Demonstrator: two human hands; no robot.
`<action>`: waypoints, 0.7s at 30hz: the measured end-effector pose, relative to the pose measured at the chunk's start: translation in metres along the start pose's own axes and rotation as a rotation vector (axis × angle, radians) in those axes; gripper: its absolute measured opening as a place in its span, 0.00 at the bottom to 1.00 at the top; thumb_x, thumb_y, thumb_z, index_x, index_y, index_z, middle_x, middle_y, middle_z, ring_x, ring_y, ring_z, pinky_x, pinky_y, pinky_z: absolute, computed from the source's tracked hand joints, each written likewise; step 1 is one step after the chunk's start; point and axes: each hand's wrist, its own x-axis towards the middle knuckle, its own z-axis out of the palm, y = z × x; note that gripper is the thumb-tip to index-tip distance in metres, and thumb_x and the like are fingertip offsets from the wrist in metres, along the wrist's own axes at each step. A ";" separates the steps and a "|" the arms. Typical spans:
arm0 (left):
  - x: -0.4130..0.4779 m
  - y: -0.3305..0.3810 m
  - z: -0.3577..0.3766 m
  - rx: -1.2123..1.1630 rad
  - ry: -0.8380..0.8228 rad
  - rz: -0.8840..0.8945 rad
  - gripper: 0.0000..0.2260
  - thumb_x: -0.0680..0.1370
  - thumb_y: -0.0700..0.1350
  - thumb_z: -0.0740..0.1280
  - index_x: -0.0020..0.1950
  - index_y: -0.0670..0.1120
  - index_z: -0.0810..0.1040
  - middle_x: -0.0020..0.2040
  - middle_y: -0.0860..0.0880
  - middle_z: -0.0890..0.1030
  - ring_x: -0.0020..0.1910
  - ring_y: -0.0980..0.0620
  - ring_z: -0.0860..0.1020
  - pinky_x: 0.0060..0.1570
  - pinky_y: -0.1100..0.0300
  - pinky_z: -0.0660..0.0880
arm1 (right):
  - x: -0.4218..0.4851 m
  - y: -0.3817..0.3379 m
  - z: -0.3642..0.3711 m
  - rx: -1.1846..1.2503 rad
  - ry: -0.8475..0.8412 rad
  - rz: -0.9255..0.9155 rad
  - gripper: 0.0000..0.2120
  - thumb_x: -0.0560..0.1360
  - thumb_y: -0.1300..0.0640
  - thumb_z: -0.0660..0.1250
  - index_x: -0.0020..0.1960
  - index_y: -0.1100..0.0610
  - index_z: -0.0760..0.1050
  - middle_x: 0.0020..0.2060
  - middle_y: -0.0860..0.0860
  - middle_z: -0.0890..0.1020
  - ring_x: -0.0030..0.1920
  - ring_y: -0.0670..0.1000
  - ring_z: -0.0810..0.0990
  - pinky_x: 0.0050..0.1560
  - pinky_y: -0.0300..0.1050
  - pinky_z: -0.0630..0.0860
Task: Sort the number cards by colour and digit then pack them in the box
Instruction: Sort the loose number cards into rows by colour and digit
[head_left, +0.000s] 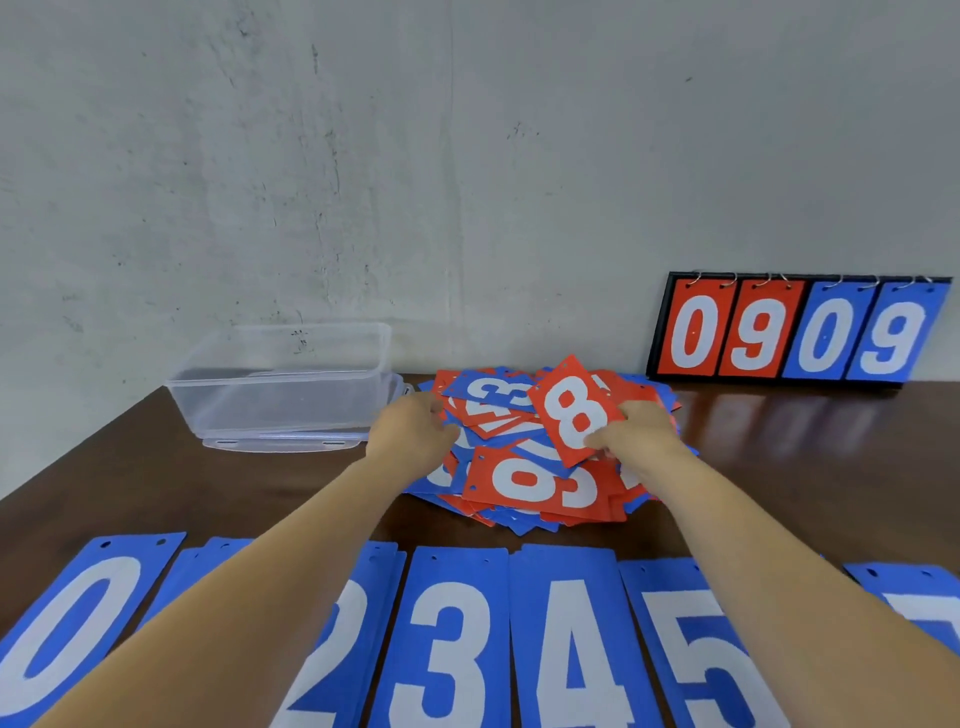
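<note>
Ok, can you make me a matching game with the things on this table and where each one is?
Things
1. red number 8 card
2. clear plastic box
3. black flip scoreboard
4. row of blue number cards
Places
A. by the wall, far right
B. along the near table edge
C. pinched in the right hand
D. left of the mixed card pile
Pairs: 1-C, 2-D, 3-A, 4-B

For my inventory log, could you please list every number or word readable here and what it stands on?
"0 9 0 9": scoreboard, two red cards, then two blue.
"8": red card pinched by the right hand.
"0", "2", "3", "4", "5": near row of blue cards; the others are covered.
Pile: digits overlapped and turned, not reliably readable.
No words or brands.
</note>
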 end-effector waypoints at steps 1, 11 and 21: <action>0.006 0.003 0.003 -0.001 0.010 -0.003 0.17 0.79 0.48 0.66 0.65 0.42 0.74 0.56 0.45 0.81 0.53 0.48 0.79 0.54 0.55 0.77 | -0.004 -0.001 -0.005 0.058 0.000 0.004 0.22 0.73 0.66 0.71 0.65 0.64 0.72 0.50 0.56 0.80 0.47 0.54 0.79 0.43 0.44 0.75; 0.073 0.018 0.032 0.019 -0.047 -0.129 0.36 0.68 0.74 0.61 0.60 0.45 0.74 0.54 0.48 0.80 0.52 0.47 0.77 0.44 0.55 0.75 | 0.002 0.001 -0.019 0.334 0.030 0.000 0.11 0.75 0.60 0.70 0.56 0.56 0.75 0.46 0.52 0.82 0.42 0.51 0.81 0.34 0.42 0.75; 0.086 0.022 0.042 0.203 -0.117 -0.227 0.48 0.67 0.71 0.67 0.76 0.43 0.57 0.75 0.41 0.60 0.75 0.39 0.57 0.72 0.44 0.56 | 0.006 0.006 -0.020 0.425 0.053 -0.086 0.05 0.76 0.58 0.69 0.47 0.51 0.74 0.38 0.48 0.81 0.36 0.47 0.80 0.29 0.36 0.71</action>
